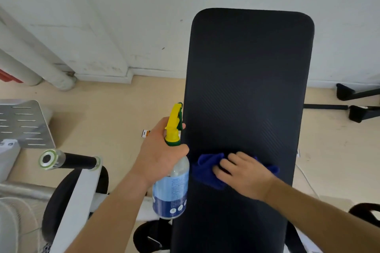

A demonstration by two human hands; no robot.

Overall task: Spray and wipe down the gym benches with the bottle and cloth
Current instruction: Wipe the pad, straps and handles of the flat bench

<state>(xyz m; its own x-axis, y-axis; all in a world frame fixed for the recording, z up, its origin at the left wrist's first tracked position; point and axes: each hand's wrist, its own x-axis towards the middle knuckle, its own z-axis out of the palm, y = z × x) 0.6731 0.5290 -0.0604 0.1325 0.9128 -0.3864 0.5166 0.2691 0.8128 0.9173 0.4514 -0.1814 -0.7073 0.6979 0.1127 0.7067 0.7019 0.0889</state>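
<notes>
A long black padded gym bench [246, 78] runs away from me toward the white wall. My left hand [158, 152] grips the neck of a clear spray bottle [171, 191] with a blue label and a yellow and green trigger head, held upright just off the bench's left edge. My right hand [240, 172] lies flat, fingers spread, pressing a crumpled blue cloth [205, 168] onto the pad near its middle. Part of the cloth shows on both sides of the hand.
To the left stand a white machine frame with a black foam roller handle [70, 160] and a slotted metal plate [24, 123]. Black equipment feet [357, 113] rest on the beige floor at right. White pipes [51, 72] run down the wall at far left.
</notes>
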